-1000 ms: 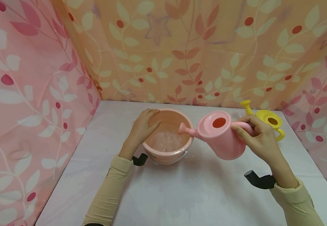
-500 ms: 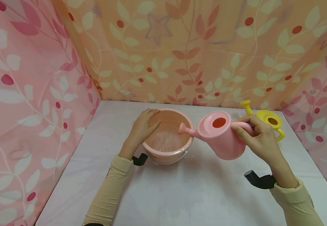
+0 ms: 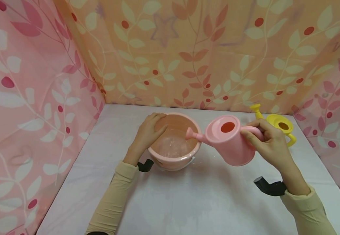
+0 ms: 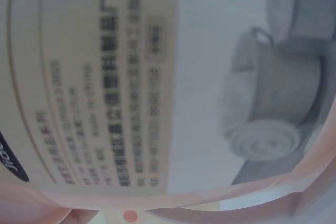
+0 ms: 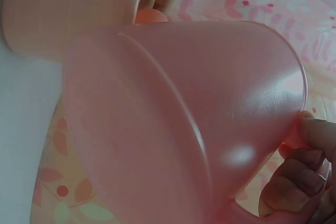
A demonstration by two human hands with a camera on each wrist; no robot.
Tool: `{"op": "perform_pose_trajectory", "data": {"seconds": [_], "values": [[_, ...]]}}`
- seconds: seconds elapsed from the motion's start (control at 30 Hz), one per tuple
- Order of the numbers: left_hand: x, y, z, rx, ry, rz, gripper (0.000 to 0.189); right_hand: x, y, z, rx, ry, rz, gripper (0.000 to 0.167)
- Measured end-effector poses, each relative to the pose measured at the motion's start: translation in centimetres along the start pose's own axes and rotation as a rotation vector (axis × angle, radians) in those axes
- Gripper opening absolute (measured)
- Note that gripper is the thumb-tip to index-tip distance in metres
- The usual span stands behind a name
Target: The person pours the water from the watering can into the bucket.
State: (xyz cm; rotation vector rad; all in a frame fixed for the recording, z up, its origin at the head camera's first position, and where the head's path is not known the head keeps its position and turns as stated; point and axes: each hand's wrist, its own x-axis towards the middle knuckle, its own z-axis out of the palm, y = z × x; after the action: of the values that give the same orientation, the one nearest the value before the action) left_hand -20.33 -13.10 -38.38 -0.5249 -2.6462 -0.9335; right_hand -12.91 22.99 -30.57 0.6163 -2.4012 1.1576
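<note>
A peach-pink bucket point(image 3: 172, 159) stands upright on the table, with rippling water point(image 3: 171, 147) inside. My left hand point(image 3: 147, 133) holds its left rim, the thumb reaching inside. In the left wrist view, the bucket's printed label point(image 4: 110, 103) fills much of the frame. My right hand point(image 3: 271, 145) grips the handle of a pink watering can point(image 3: 231, 148). The can tilts left, its spout crossing the bucket's right rim and its rose point(image 3: 190, 133) over the water. Fingers point(image 5: 294, 182) curl round the can's handle in the right wrist view.
A yellow watering can point(image 3: 280, 124) stands at the back right, partly behind my right hand. Small water drops lie on the white-covered table point(image 3: 187, 202) by the bucket. Leaf-patterned cloth point(image 3: 202, 58) hangs behind the table and at both sides.
The ripples and bubbles on the water have shifted. Both hands, the bucket and the tilted pink watering can stay almost where they were.
</note>
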Motion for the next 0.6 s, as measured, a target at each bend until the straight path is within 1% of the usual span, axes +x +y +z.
{"op": "perform_pose_trajectory", "data": {"seconds": [0.6], "values": [[0.02, 0.04, -0.06, 0.004, 0.002, 0.0, 0.044, -0.05, -0.01, 0.0, 0.001, -0.003, 0.022, 0.022]]}}
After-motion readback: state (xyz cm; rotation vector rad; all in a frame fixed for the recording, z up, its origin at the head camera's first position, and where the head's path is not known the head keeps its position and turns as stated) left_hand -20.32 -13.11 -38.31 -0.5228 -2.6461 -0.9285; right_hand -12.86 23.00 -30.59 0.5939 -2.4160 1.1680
